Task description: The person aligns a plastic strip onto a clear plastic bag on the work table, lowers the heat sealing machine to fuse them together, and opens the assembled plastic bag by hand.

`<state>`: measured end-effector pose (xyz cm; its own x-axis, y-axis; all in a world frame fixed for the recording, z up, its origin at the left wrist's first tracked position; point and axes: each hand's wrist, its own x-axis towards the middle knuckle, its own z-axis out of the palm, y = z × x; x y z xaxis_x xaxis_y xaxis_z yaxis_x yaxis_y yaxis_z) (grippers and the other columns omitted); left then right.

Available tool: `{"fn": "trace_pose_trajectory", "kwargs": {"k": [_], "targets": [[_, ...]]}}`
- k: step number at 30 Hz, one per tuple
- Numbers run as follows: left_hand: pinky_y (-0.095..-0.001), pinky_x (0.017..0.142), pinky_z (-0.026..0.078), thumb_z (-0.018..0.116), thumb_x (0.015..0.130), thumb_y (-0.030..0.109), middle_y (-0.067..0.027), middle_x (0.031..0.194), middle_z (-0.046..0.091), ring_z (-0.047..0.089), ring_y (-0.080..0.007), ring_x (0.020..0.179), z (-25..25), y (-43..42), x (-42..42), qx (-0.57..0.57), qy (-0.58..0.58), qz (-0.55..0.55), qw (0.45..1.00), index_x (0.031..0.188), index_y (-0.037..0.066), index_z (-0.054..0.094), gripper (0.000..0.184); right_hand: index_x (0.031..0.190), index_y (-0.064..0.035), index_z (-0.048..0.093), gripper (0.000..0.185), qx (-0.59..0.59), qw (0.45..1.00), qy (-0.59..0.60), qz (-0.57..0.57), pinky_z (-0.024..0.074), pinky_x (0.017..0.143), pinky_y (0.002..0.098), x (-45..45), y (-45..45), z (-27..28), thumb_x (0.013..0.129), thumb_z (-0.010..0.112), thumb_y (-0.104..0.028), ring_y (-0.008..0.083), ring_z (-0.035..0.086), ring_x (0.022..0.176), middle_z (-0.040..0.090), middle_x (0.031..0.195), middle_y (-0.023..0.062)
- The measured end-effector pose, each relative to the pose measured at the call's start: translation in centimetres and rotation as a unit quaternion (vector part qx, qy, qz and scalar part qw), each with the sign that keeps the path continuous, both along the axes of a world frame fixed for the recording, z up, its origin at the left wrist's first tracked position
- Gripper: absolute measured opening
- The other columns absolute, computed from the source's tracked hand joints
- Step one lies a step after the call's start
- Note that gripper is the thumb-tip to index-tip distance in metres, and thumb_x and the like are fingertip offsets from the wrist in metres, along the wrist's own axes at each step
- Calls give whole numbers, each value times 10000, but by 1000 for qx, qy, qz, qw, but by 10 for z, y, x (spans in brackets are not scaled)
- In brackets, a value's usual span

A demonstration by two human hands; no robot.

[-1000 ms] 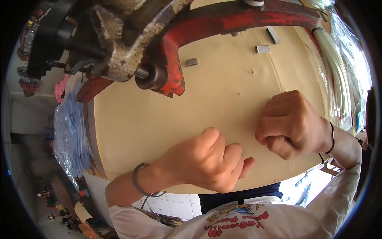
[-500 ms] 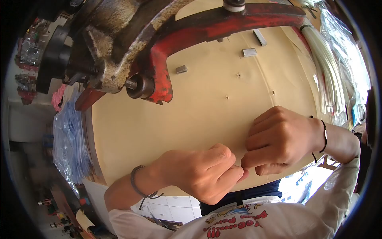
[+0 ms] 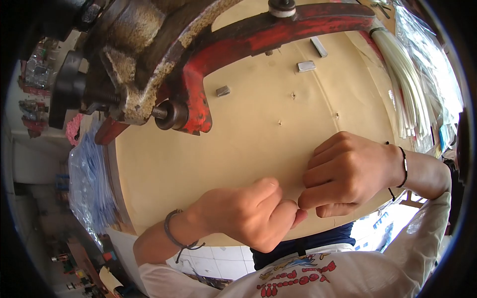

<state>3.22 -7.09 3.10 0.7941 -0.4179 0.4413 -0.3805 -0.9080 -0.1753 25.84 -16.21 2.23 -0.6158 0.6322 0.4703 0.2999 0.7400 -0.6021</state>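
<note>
My left hand [image 3: 248, 213] is held above the near part of the brown-paper-covered table [image 3: 208, 159], its fingers curled closed. Just to its right is my right hand [image 3: 338, 179], also closed, with the knuckles up. The fingertips of the two hands almost meet. Whatever they may pinch is hidden or too small to see. Farther back on the paper lie three small grey metal blocks: one block [image 3: 223, 91] by the red frame, another block [image 3: 306, 66] and a longer block [image 3: 319, 47] to the right.
A heavy machine with a red curved arm [image 3: 278, 30] spans the back left. A bundle of pale strips [image 3: 397, 84] and clear plastic [image 3: 437, 64] lie at the right edge. Bluish plastic bags [image 3: 92, 184] hang along the left edge. Small holes [image 3: 293, 95] mark the paper.
My left hand's fingers have curled in more and shifted slightly left. My right hand stays nearly where it was. The whole view has shifted a little.
</note>
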Motion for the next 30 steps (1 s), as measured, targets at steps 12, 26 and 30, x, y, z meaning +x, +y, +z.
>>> {"fn": "trace_pose_trajectory", "kwargs": {"k": [12,26,30], "targets": [[-296,524,232,629,651,-78,-3,620,231,294,-139,470,12,17,3,68,-56,2,996,552,119,339,365,765,-120,554,191,131,991,-13,-19,420,540,340,1,8,10,729,725,-197,213,527,581,472,650,0],[-444,1056,531,638,945,290,-48,934,717,693,-263,1080,16,13,15,51,6,50,997,840,88,703,237,669,-99,466,260,197,977,-87,6,417,391,329,1,-10,9,714,721,-123,171,560,497,455,647,4],[-468,1137,482,569,1021,457,-114,1195,734,606,-306,1332,12,12,12,-41,106,79,990,1082,25,746,471,655,-149,420,292,204,974,-99,-14,406,432,283,4,-5,7,691,709,-130,121,519,507,414,681,-23]]}}
